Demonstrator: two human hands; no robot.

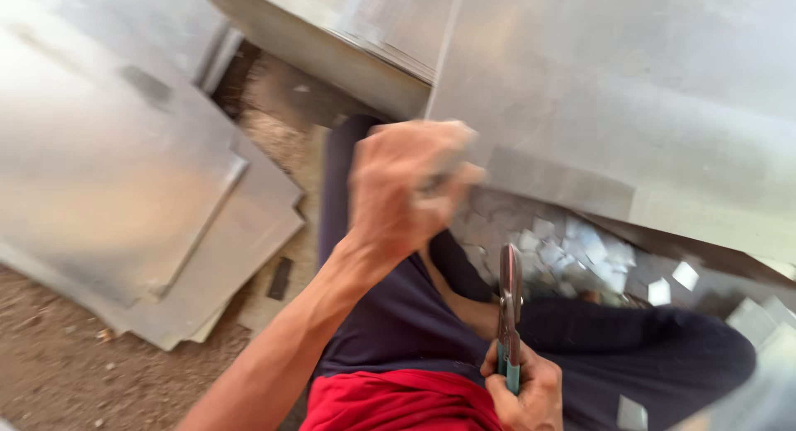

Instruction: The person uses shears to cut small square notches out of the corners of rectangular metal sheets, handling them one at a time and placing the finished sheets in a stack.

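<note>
Two hands work over the person's lap in the head view. Left hand (406, 190) is closed in a fist around the lower edge of a large metal sheet (630, 91), which slopes across the upper right of the frame; the fingers are blurred, so the exact grip cannot be told. Right hand (524, 391) sits low, near the bottom edge, its fingers curled shut around the teal handles of a pair of snips (508, 306). Those snips stand nearly upright, blades pointing up toward the sheet's edge but apart from it, and the blades look closed.

Small square offcuts (572, 253) of bright metal lie in a heap under the sheet, just beyond the snips, with a few more scattered on the dark trousers (647, 348). Red cloth (398, 402) shows at the bottom middle. Flat sheets lie in a stack (149, 199) on the dirt ground (50, 373) to the left, well apart from both hands.
</note>
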